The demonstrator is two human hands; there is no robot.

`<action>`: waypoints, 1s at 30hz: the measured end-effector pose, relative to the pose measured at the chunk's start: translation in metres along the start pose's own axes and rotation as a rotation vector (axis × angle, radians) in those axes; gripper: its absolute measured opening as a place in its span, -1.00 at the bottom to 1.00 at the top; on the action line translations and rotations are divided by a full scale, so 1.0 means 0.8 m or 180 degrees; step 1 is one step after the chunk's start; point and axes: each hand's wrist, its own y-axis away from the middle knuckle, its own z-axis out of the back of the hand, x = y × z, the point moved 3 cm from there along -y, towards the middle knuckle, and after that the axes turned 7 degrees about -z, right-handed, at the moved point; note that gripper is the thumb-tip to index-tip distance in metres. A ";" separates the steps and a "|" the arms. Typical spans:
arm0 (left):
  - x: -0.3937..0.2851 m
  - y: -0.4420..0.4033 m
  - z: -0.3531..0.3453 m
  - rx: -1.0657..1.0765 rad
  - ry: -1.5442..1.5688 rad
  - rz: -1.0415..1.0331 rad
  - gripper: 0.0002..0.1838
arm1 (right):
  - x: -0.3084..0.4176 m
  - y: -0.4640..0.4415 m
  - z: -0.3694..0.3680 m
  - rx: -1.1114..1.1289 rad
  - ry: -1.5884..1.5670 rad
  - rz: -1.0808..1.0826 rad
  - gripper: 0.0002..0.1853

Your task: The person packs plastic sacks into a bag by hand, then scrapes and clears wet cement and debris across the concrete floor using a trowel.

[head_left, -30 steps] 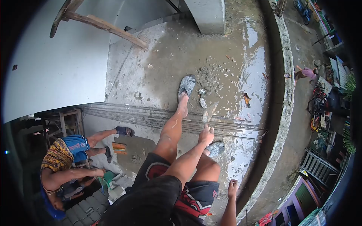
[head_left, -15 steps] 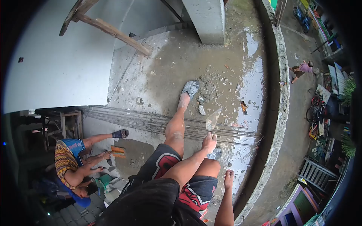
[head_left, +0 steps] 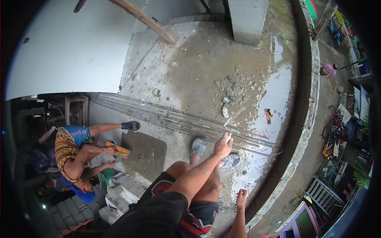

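Note:
My left hand (head_left: 223, 146) is closed around the handle of a pointed trowel (head_left: 235, 118). Its thin blade, close in colour to the wet floor, points away from me above a bundle of long rebar rods (head_left: 186, 121). Lower right, my right hand (head_left: 241, 199) has its fingers curled together; a thin sliver shows at the fingertips, too small to name. Both my feet, in mud-coated footwear (head_left: 199, 146), are on the near side of the rods.
A co-worker (head_left: 73, 154) crouches at left with an orange float (head_left: 118, 150) in hand, beside a dark wet patch (head_left: 145, 152) and stacked blocks (head_left: 71, 212). Rubble (head_left: 238, 85), puddled water (head_left: 278, 91), a concrete column (head_left: 248, 22) and a low wall (head_left: 313, 91) lie ahead and right.
My forward foot has stepped back across the rods, beside the other foot. My left hand still holds the trowel. The co-worker's float has lifted slightly, and the view has shifted.

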 end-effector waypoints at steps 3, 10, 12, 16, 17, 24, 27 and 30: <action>0.072 -0.012 0.032 0.0113 -0.0440 -0.0223 -0.57 | -0.030 -0.035 0.016 -0.0131 0.1458 -0.0113 -0.63; 0.336 -0.074 0.131 -0.0276 -0.0900 0.0589 -0.58 | 0.063 -0.204 0.179 -0.2522 0.2812 -0.0770 0.10; 0.413 -0.089 0.167 -0.0992 -0.1010 0.0818 -0.56 | 0.092 -0.265 0.227 -0.3441 0.3052 -0.0712 0.01; 0.568 -0.122 0.246 -0.2149 -0.1103 0.1137 -0.56 | 0.048 -0.393 0.335 -0.4048 0.3004 -0.0121 -0.04; 0.582 -0.128 0.258 -0.2313 -0.0900 0.1229 -0.55 | 0.022 -0.419 0.356 -0.3573 0.4005 -0.0356 0.01; 0.624 -0.209 0.306 -0.2468 -0.0948 0.1634 -0.53 | 0.035 -0.423 0.295 -0.4422 0.3005 -0.0353 0.11; 0.651 -0.263 0.318 -0.2550 -0.0460 0.1767 -0.55 | 0.048 -0.408 0.291 -0.4237 0.3198 -0.0350 0.04; 0.709 -0.294 0.277 -0.2516 -0.0238 0.1808 -0.58 | 0.064 -0.403 0.297 -0.3853 0.3172 -0.0608 0.03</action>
